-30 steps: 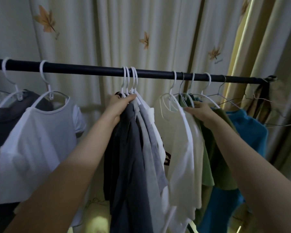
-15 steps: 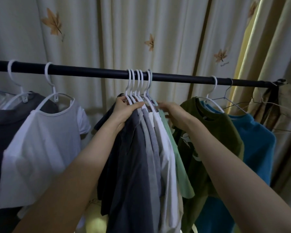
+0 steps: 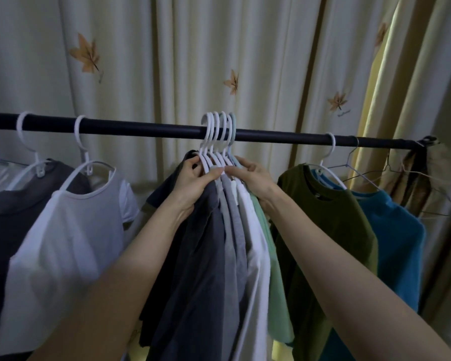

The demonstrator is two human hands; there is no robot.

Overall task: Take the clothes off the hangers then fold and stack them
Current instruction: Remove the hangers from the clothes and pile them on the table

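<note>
**Both hands gripping bunched hangers at centre of rod**

Left hand (image 3: 195, 178) and right hand (image 3: 254, 177) are meeting at frame centre, fingers curling round the necks of the bunched hangers (image 3: 219, 142). These are white plastic, hooks packed tight on the black rod (image 3: 141, 129). Five shirts (image 3: 211, 256) are hanging from them, pressed flat together: navy, two grey, white, pale green, all soft matte knit. At left, a white tee (image 3: 63, 230) and a dark grey tee (image 3: 8, 212) are hanging on white hangers. At right, an olive tee (image 3: 323, 217) is overlapping a teal tee (image 3: 399, 230), with thin wire hangers (image 3: 359, 175) beyond. The pleated cream curtain (image 3: 193, 61) is showing four brown leaf prints; the small print under one is too blurred to read
</note>
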